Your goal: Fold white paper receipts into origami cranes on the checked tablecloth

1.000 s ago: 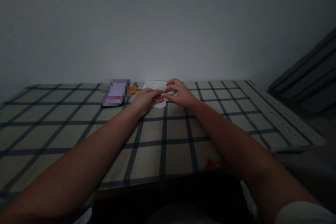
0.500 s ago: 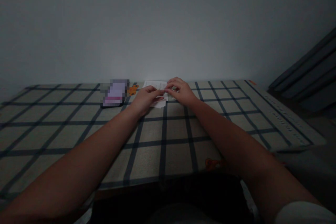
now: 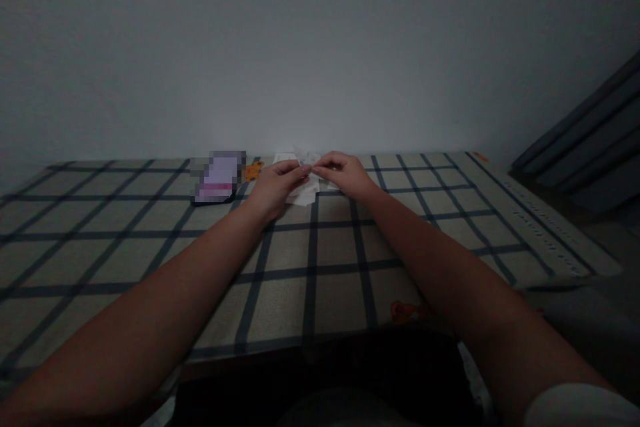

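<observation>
White paper (image 3: 303,197) lies on the checked tablecloth at the far side of the table, partly under my hands. Over it, my left hand (image 3: 276,188) is closed in a pinch, thumb and forefinger together. My right hand (image 3: 346,176) pinches from the other side, its fingertips meeting those of the left. A thin white piece of paper (image 3: 307,155) rises just behind the joined fingertips, and both hands appear to grip it. My fingers hide much of its lower part.
Left of my hands lies a phone (image 3: 219,177) with a blurred, lit screen. An orange figure (image 3: 254,171) shows beside it on the tablecloth (image 3: 330,293). A pale wall (image 3: 320,47) stands right behind the table, and dark folded fabric (image 3: 590,140) hangs at the right.
My right hand's fingers have come down and closed in against my left fingertips. A white piece of paper now stands up behind them.
</observation>
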Motion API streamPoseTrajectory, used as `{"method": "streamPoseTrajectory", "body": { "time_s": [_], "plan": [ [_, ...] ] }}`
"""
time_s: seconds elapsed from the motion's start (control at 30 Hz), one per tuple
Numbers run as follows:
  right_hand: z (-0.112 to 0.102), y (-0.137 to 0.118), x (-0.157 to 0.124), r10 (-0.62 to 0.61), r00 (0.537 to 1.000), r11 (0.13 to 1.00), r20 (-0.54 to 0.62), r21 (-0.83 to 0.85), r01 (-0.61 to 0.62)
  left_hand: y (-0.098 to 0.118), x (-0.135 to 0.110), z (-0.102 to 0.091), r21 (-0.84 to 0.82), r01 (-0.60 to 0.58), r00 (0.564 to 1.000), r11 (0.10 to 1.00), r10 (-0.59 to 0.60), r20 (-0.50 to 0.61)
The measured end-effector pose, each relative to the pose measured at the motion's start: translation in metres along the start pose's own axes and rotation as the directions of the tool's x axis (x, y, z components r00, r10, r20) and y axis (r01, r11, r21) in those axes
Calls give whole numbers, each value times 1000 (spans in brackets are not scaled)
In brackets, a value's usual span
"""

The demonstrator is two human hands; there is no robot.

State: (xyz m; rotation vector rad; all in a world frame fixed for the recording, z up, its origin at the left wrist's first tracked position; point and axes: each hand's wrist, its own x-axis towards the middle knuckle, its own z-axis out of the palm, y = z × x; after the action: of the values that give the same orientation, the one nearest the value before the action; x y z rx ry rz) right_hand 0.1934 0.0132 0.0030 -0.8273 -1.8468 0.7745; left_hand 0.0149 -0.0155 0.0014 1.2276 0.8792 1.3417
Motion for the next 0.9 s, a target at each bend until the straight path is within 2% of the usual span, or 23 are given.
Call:
{"method": "streamPoseTrajectory", "body": {
  "time_s": [0.23,0.53,0.73,0.9],
  "plan": [
    [-1,2,2,-56,997,998,47,-25,57,-1,0,0,21,-12,1000,1000,12,-3],
    [6,4,1,71,997,994,10,78,-72,-3,1,-3,134,-94,994,987,100,-38],
    [8,3,0,71,997,972,-7,224,-67,-1,0,0,45,-53,999,998,53,1],
    [8,0,-1,151,988,945,-16,295,-140,0,1,-2,82,8,1000,997,-8,-1]
  ]
}}
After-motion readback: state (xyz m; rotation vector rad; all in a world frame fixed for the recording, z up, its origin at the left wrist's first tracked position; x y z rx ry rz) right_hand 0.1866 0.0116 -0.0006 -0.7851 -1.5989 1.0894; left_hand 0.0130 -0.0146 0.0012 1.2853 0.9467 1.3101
